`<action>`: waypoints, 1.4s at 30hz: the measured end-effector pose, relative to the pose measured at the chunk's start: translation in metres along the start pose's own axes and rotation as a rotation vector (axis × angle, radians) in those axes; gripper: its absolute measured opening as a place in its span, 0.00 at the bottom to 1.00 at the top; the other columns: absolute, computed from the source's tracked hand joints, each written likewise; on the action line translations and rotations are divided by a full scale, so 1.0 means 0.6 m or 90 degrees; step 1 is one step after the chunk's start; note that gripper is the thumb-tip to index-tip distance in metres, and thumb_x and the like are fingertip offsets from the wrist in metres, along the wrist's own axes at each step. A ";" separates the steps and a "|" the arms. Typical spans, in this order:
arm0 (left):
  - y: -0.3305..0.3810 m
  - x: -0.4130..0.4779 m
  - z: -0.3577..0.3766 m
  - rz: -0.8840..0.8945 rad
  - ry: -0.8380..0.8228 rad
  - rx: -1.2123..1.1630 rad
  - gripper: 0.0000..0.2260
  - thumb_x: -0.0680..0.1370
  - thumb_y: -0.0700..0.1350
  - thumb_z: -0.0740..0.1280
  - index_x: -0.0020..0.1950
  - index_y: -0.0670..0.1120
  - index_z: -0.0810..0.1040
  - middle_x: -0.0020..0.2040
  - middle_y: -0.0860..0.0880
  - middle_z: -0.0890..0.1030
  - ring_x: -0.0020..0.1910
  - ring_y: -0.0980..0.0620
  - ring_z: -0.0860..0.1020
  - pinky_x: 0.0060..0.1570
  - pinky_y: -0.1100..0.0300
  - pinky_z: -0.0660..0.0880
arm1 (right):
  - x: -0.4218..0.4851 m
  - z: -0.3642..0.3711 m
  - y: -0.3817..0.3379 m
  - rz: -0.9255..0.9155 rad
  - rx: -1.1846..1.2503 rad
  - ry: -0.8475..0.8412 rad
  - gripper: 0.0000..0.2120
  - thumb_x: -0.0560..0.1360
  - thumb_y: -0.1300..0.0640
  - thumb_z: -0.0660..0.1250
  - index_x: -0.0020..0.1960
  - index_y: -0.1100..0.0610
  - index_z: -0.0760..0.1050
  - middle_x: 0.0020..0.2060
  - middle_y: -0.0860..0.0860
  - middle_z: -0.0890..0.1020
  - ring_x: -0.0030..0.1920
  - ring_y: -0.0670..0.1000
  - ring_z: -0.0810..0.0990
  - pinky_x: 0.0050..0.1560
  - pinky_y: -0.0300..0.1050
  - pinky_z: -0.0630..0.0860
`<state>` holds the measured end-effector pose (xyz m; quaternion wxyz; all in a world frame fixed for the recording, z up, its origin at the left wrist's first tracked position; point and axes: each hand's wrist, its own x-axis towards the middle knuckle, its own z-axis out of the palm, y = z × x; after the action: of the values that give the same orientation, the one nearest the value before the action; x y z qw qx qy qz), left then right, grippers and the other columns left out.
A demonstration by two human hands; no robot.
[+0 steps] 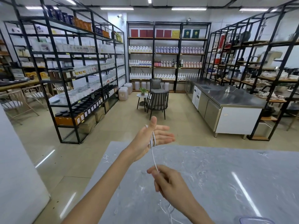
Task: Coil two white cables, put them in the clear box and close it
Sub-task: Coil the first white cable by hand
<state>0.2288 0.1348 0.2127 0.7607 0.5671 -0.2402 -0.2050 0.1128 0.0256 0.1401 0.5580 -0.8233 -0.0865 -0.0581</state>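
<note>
Your left hand (152,135): raised ahead of you, palm open and turned sideways, thumb up, fingers stretched out to the right. The white cable (153,156) is wound in a few turns around the palm, passing between the thumb and the fingers.

White cable, run: from the turns on your left hand it drops in a taut line down to your right hand, then shows again below that hand's wrist as a loose strand lying on the grey marble-pattern table (218,175).

Your right hand (168,180): nearer to you and lower than the left, fingers curled in, pinching the cable between thumb and fingertips at its top edge.

Clear box (255,220): probably the transparent curved rim at the bottom edge of the view, to the right of your right forearm; too little shows to be sure.

Second cable: the pale strands on the table below your right wrist may include it; you cannot tell them apart from the table's veining.

Beyond your left hand: a dark chair (157,101) beside a small round table (142,96) with a potted plant. To the right of your hands, a steel counter (229,96). Black shelving (77,75) holds bottles and jars on the left.

Writing: the labels on the bottles, jars and boxes are too small and blurred to read.
</note>
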 end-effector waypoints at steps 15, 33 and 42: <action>-0.014 -0.044 0.080 0.021 -0.224 0.018 0.37 0.75 0.70 0.52 0.46 0.37 0.81 0.37 0.38 0.85 0.30 0.46 0.84 0.28 0.60 0.79 | 0.088 -0.125 -0.068 -0.157 0.074 0.065 0.10 0.77 0.67 0.65 0.40 0.56 0.77 0.32 0.50 0.78 0.31 0.48 0.77 0.32 0.39 0.72; -0.043 -0.074 0.025 -0.024 -0.181 0.345 0.39 0.76 0.71 0.45 0.37 0.40 0.79 0.27 0.44 0.82 0.21 0.48 0.79 0.25 0.63 0.73 | 0.026 -0.124 -0.070 -0.342 -0.422 0.178 0.06 0.71 0.47 0.70 0.40 0.48 0.77 0.29 0.35 0.76 0.31 0.37 0.71 0.30 0.35 0.65; -0.001 -0.086 -0.005 -0.098 -0.138 0.261 0.30 0.74 0.72 0.58 0.35 0.44 0.77 0.21 0.47 0.74 0.12 0.54 0.66 0.17 0.71 0.60 | 0.106 -0.065 -0.021 -0.213 0.209 -0.014 0.05 0.76 0.58 0.65 0.40 0.54 0.74 0.26 0.44 0.78 0.25 0.43 0.72 0.26 0.35 0.67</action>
<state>0.1892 0.1672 0.2044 0.5817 0.7010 -0.3130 -0.2688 0.1721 -0.0013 0.1785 0.6662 -0.6960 -0.2366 -0.1258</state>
